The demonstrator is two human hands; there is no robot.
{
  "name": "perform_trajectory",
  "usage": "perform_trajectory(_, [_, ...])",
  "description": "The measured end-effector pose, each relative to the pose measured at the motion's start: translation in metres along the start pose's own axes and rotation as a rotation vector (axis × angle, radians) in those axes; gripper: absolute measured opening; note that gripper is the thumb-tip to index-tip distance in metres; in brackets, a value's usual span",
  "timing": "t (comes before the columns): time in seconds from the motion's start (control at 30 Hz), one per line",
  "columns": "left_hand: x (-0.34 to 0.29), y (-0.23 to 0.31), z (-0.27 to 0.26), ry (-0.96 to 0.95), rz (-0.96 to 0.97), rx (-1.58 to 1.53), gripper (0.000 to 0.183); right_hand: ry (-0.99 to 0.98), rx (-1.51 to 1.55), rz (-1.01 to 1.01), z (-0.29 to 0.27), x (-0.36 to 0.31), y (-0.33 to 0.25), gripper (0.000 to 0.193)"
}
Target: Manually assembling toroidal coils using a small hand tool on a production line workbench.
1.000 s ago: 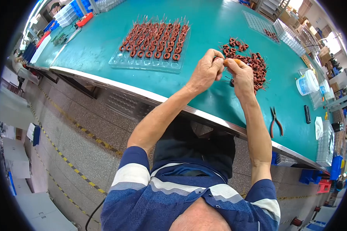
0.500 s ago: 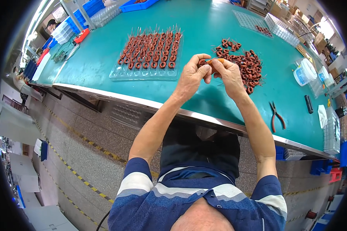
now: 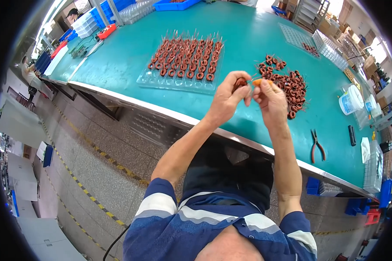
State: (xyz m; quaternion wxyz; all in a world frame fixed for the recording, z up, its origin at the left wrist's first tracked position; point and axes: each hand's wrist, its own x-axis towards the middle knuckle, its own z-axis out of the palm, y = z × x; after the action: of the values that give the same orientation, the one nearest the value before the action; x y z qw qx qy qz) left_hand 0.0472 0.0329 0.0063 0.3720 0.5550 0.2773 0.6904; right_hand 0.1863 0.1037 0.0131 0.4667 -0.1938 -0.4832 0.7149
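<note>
Right hand (image 3: pixel 272 102) drawn apart, red-brown coil (image 3: pixel 241 81) pinched in left hand (image 3: pixel 225 99)

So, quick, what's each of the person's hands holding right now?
Left hand: closed, holding a reddish-brown wound ring.
Right hand: closed, pinching a small orange piece, too small to identify.

A green bench (image 3: pixel 126 61) with a pale edge stretches before me, bearing a clear tray (image 3: pixel 145 79) left of centre and a loose pile of coils (image 3: pixel 295 92) to its right. Pliers (image 3: pixel 316 142) lie at my right, handles toward me, near a small black object (image 3: pixel 352 135). Beyond stands a white tub (image 3: pixel 351 100). Across the far side are a blue bin (image 3: pixel 185 6) and, at left, a red box (image 3: pixel 106 31).
</note>
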Motion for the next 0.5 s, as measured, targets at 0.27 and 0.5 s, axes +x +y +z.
perform_trajectory(0.27, [-0.008,0.012,-0.016,0.003,-0.108,-0.044,0.020,0.040,-0.458,-0.159,0.013,-0.005,-0.006,0.047])
perform_trajectory(0.5, [-0.009,0.024,-0.023,-0.065,-0.264,-0.091,0.034,-0.107,-0.565,-0.267,0.016,-0.009,-0.012,0.023])
